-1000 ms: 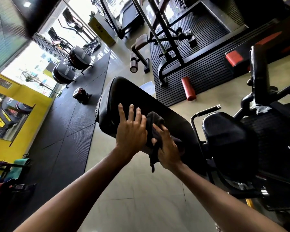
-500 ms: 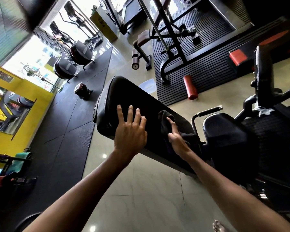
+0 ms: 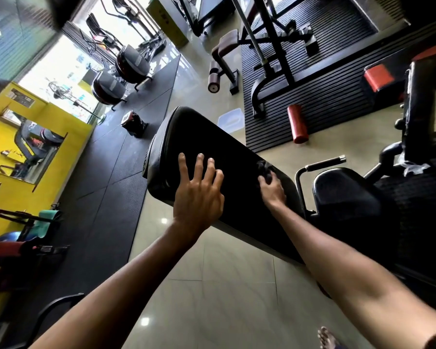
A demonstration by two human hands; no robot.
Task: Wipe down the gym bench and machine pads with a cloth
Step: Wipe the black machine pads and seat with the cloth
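A long black bench pad (image 3: 212,144) slants across the middle of the head view, from upper left to lower right. My left hand (image 3: 198,195) lies flat on its near left part, fingers straight and spread. My right hand (image 3: 272,187) rests farther right on the pad, near its lower end. Its fingers curl on a dark cloth (image 3: 263,166), of which only a small bunch shows beyond the fingertips. A black seat pad (image 3: 345,197) sits just right of the bench pad.
A curved metal handle (image 3: 322,164) rises between the two pads. A red roller (image 3: 297,123) lies at the edge of a ribbed black mat (image 3: 337,59) that carries a machine frame. Exercise bikes (image 3: 108,88) stand at the far left on rubber flooring. A bare foot (image 3: 329,340) shows on the tiles.
My right hand has slid the cloth to the right along the bench pad, toward the seat end. My left hand has stayed pressed on the same spot.
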